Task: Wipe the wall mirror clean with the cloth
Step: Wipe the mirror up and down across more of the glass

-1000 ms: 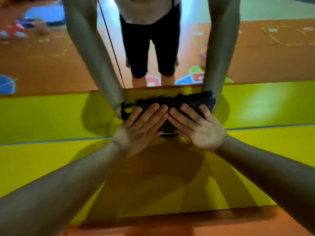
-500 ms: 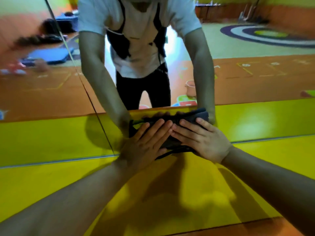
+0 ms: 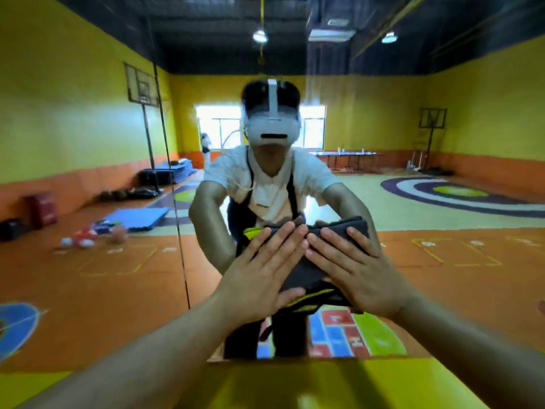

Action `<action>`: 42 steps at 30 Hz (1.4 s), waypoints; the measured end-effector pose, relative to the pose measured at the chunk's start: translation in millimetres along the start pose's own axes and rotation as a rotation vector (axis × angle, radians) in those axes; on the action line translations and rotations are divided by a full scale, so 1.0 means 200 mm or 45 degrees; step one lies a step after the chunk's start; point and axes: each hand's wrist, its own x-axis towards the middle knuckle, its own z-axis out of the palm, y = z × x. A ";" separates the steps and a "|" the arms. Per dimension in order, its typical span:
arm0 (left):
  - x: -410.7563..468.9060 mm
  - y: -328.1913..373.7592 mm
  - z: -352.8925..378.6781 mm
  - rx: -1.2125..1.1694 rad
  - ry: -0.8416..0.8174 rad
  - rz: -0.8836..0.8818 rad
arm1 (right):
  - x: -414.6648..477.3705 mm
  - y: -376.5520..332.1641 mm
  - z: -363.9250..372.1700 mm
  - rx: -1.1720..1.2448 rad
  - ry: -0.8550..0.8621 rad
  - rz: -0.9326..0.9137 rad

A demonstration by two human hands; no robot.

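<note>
Left hand [image 3: 259, 274] and right hand [image 3: 356, 276] lie flat, fingers extended, side by side on the folded dark cloth [image 3: 306, 273], gripping nothing but pressing it against the wall mirror [image 3: 88, 261]; paired open palms evidently spread pressure across the pad; cloth sits above the mirror's lower edge.

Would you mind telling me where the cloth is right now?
In the head view, the dark cloth sits centre-right, pressed flat against the mirror under the left hand and right hand.
</note>
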 end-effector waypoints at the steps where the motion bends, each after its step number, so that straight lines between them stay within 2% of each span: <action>1: 0.11 -0.09 -0.06 0.028 0.015 0.006 | 0.09 0.11 -0.05 -0.017 0.015 0.010; 6: 0.59 -0.49 -0.30 0.149 0.128 0.039 | 0.49 0.62 -0.23 -0.064 0.075 -0.014; 13: 1.18 -1.00 -0.60 0.207 0.120 0.081 | 0.98 1.23 -0.50 -0.147 0.126 -0.014; 23: 1.83 -1.52 -0.90 0.269 0.154 0.031 | 1.52 1.89 -0.76 -0.225 0.201 0.031; 29: 2.18 -1.83 -1.06 0.306 0.126 0.052 | 1.79 2.22 -0.91 -0.266 0.106 0.111; 33: 2.46 -2.01 -1.22 0.247 0.091 -0.031 | 1.99 2.46 -1.09 -0.249 0.081 0.202; 36: 2.59 -2.06 -1.34 0.166 -0.010 -0.124 | 2.10 2.54 -1.24 -0.266 -0.053 0.283; 38: 2.61 -2.03 -1.34 -0.013 -0.003 -0.238 | 2.13 2.50 -1.28 -0.154 -0.146 0.368; 39: 2.60 -2.00 -1.33 -0.112 0.044 -0.311 | 2.14 2.45 -1.29 -0.024 -0.107 0.434; 42: 2.58 -1.90 -1.27 -0.229 0.233 -0.516 | 2.20 2.27 -1.26 0.340 0.226 0.708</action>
